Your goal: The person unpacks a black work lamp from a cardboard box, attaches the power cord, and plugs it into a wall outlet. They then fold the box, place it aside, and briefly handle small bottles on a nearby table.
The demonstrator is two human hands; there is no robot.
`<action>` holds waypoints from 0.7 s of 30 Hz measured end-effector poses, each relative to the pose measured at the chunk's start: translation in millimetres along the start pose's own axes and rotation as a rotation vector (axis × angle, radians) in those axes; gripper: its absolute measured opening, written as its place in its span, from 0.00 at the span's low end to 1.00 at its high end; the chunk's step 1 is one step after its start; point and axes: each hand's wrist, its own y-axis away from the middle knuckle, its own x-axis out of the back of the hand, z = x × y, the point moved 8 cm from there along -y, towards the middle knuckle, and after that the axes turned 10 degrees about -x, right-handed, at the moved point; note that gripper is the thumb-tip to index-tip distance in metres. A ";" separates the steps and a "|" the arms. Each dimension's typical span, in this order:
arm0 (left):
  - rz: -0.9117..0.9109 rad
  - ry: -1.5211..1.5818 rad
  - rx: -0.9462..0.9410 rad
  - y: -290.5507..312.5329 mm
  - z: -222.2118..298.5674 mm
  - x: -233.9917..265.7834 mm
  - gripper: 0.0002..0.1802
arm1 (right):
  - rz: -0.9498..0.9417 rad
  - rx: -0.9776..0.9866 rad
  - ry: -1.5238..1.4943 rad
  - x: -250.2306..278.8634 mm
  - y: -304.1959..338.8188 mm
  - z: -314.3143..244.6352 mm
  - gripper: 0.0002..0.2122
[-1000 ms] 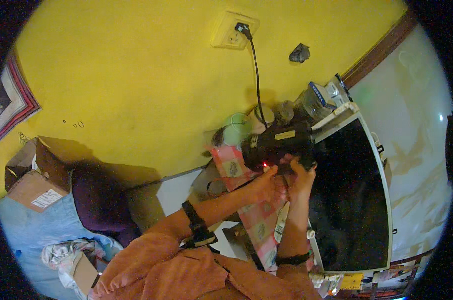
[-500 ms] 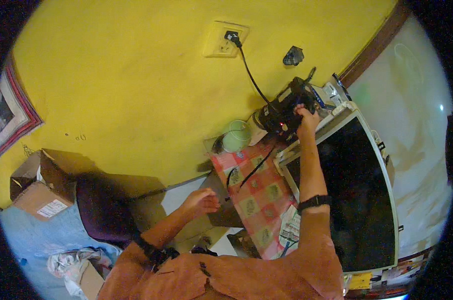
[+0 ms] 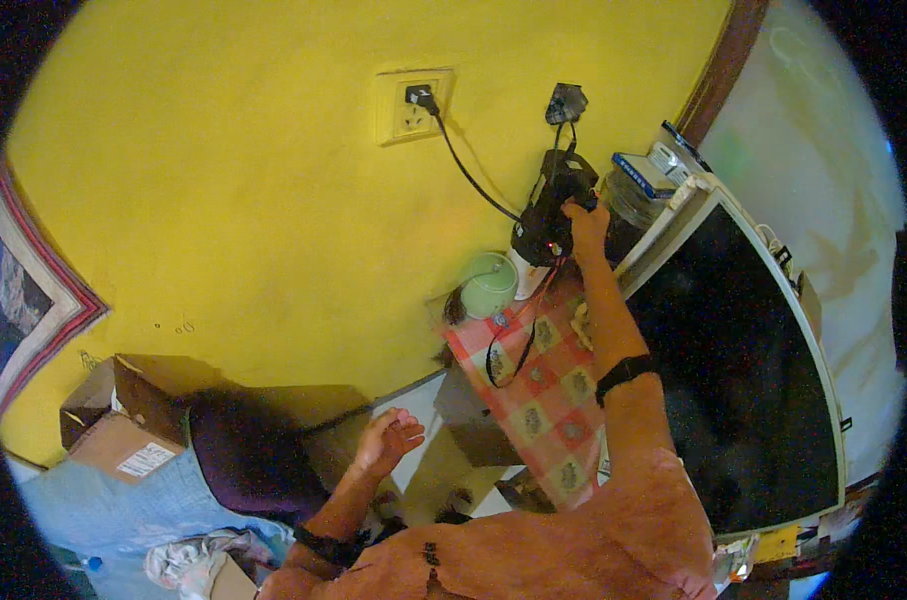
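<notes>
My right hand [image 3: 587, 222] is closed on the side of a black boxy device [image 3: 553, 205] with a small red light, lifted against the yellow wall. A black power cord [image 3: 458, 165] runs from the device to a plug in the wall socket [image 3: 397, 112]. Dark and reddish thin leads [image 3: 493, 350] hang below it onto a checkered cloth [image 3: 528, 375]. Above the device, a dark angular piece [image 3: 566, 103] sits on the wall. Lower left, my left hand [image 3: 390, 443] hangs in the air, holding nothing, its fingers loosely curled and apart.
Under the device stands a pale green cup [image 3: 490, 287]. A large dark screen with a white frame [image 3: 738, 370] fills the right side, with small boxes and jars [image 3: 645, 180] behind it. An open cardboard box [image 3: 123, 430] is at the left, beside a dark purple chair back [image 3: 243, 445].
My right hand and the device have shifted slightly left, and the device now stands more upright, closer beneath the dark wall piece. My left hand has lowered. The view has turned a little.
</notes>
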 end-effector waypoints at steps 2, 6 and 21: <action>-0.022 0.075 0.036 0.7 -5.1 -5.1 0.10 | -0.043 0.000 -0.030 2.9 1.3 -1.1 0.13; 0.035 0.026 0.051 -0.8 -14.7 -3.6 0.10 | -0.076 0.055 0.050 9.2 3.0 -3.2 0.11; 0.034 0.050 -0.048 16.9 4.0 17.2 0.10 | 0.216 0.136 0.366 33.1 6.6 23.7 0.25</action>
